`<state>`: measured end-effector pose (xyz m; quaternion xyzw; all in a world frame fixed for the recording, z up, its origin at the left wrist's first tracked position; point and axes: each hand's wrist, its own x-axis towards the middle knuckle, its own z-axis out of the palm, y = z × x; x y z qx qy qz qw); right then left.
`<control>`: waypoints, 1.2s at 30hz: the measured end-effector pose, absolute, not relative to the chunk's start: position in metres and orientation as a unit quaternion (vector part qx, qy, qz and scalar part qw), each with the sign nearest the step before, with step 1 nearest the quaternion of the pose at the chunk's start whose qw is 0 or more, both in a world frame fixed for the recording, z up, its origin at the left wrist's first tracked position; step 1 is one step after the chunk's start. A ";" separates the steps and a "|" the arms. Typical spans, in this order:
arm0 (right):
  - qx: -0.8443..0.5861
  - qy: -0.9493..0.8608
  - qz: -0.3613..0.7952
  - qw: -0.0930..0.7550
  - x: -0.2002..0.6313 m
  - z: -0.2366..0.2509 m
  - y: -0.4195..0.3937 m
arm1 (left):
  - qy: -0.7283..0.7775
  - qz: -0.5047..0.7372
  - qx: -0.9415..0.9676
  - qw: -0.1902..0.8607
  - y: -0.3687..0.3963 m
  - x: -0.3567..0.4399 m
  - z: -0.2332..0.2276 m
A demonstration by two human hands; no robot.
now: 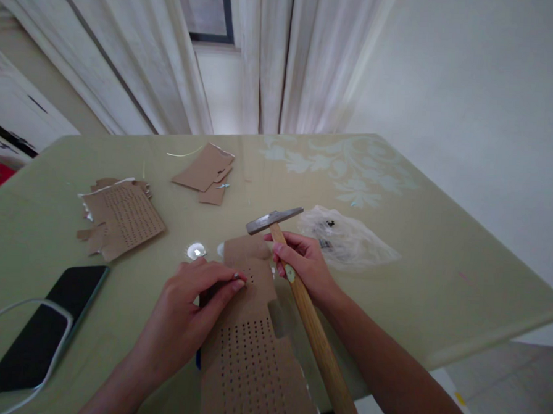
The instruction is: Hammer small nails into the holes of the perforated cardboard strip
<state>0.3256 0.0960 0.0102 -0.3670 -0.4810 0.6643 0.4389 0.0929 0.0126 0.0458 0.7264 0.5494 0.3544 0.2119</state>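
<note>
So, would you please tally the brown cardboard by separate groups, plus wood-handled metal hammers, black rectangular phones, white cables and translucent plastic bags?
Brown cardboard groups: 3 (nearest perforated piece, left pile, back pieces)
Wood-handled metal hammer: 1
Black rectangular phone: 1
White cable: 1
Translucent plastic bag: 1
Total: 7

My hammer (pixel 303 301) has a dull-shining grey metal head (pixel 274 220) and a smooth wooden handle (pixel 321 345). At the table's near edge, my cardboard (pixel 253 304) is matt paper, roughened by rows of holes. The tabletop (pixel 420 289) looks smooth, faintly glossy; toward its left edge sits a glossy-faced phone (pixel 42 337), toward its right, a crinkled, filmy plastic bag (pixel 362 245).
</note>
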 end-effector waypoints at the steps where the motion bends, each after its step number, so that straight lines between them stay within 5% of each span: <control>1: -0.368 -0.482 0.664 0.437 0.325 0.010 0.096 | 0.550 0.353 0.727 0.212 0.013 0.093 0.046; 36: -0.370 -0.489 0.666 0.425 0.323 0.009 0.093 | 0.540 0.345 0.744 0.187 0.011 0.095 0.047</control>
